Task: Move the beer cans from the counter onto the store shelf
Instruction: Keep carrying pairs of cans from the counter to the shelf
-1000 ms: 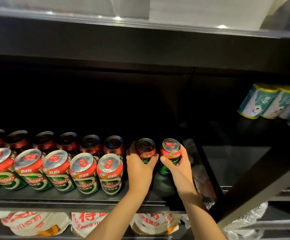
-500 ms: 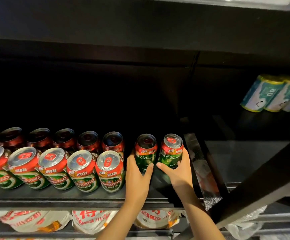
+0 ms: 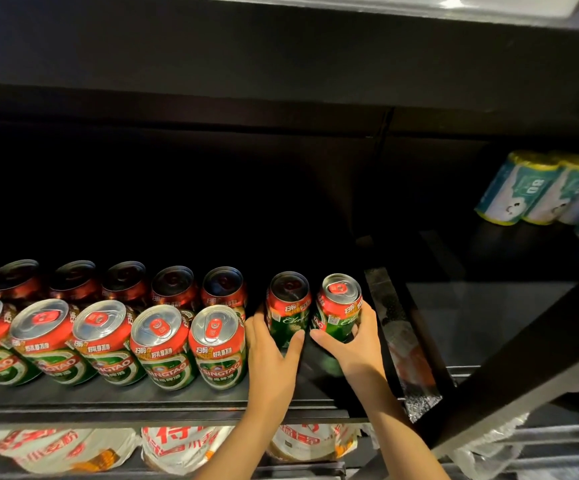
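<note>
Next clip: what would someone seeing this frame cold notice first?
Two hands at the right end of a dark shelf, each gripping an upright green and red beer can: the left hand holds one can, the right hand another. Left of them, two rows of matching cans fill the shelf. Teal and white packs sit in the right bay.

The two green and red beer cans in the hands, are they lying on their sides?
No, both green and red beer cans stand upright.
</note>
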`<state>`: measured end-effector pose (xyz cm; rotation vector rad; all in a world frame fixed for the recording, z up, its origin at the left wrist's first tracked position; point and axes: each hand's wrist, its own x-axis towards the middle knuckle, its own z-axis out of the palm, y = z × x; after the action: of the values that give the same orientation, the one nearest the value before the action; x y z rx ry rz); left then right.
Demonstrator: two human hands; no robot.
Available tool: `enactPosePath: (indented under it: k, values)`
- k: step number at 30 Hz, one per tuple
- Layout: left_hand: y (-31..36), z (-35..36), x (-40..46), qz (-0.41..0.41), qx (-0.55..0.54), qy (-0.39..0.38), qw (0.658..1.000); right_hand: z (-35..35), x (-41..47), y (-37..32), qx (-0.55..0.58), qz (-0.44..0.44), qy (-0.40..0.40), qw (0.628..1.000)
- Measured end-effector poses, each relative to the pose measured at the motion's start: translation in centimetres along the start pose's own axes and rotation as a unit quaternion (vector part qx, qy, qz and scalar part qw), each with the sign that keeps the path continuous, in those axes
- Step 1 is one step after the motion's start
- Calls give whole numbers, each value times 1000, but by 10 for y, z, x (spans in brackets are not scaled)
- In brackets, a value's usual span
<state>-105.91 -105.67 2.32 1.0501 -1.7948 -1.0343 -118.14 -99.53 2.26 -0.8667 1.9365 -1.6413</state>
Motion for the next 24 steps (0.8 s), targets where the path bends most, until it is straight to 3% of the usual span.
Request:
enactPosePath:
  k: [6, 11, 19, 24]
  values:
    - [-1, -2, -1, 33, 6, -8, 999, -2, 3, 3, 24, -9, 7, 1000]
    - [-4, -2, -2, -18, -78, -53, 995, -1, 3, 2, 25, -21, -17, 999]
    - [-3, -1, -1, -15, -36, -2, 999, -2, 1, 3, 60, -9, 5, 998]
    - [-2, -2, -2, -6, -55, -16, 998, -3, 1, 2, 57, -6, 1, 998]
